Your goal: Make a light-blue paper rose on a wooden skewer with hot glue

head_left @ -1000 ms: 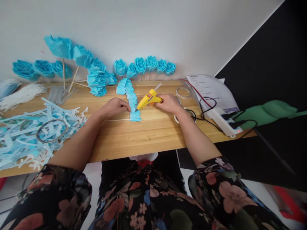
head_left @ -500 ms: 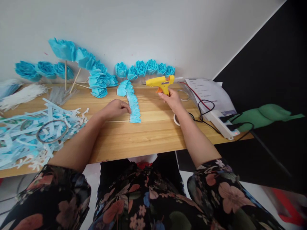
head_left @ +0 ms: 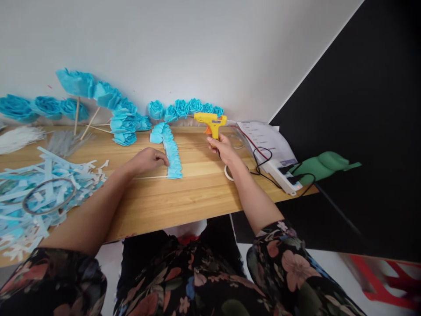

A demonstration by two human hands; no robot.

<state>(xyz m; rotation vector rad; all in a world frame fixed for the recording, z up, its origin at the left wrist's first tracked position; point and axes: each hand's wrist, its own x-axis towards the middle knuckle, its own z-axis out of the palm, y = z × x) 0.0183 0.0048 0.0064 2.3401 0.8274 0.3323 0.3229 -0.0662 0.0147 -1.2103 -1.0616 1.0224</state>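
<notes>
My right hand (head_left: 222,148) grips a yellow hot glue gun (head_left: 213,123) by its handle, raised over the table with the nozzle toward the left. The orange trigger shows in front of my fingers. A strip of ruffled blue crepe-paper petals (head_left: 173,153) lies lengthwise on the wood. My left hand (head_left: 149,160) is closed at the strip's left edge, fingertips pinching it; the exact hold is partly hidden. At the strip's near end lies a thin wooden stick (head_left: 151,177), running left under my wrist.
Finished blue paper flowers (head_left: 182,107) line the wall, several on sticks. Cut paper scraps (head_left: 36,188) with a hoop cover the left. A white power strip (head_left: 283,177) with black cables, printed sheets (head_left: 263,136), a tape roll (head_left: 228,172) and a green object (head_left: 324,166) are at right.
The whole view has shifted, so the table sits lower and farther left. The glue gun is tipped slightly, its nozzle higher relative to its back. My left hand stays at the strip.
</notes>
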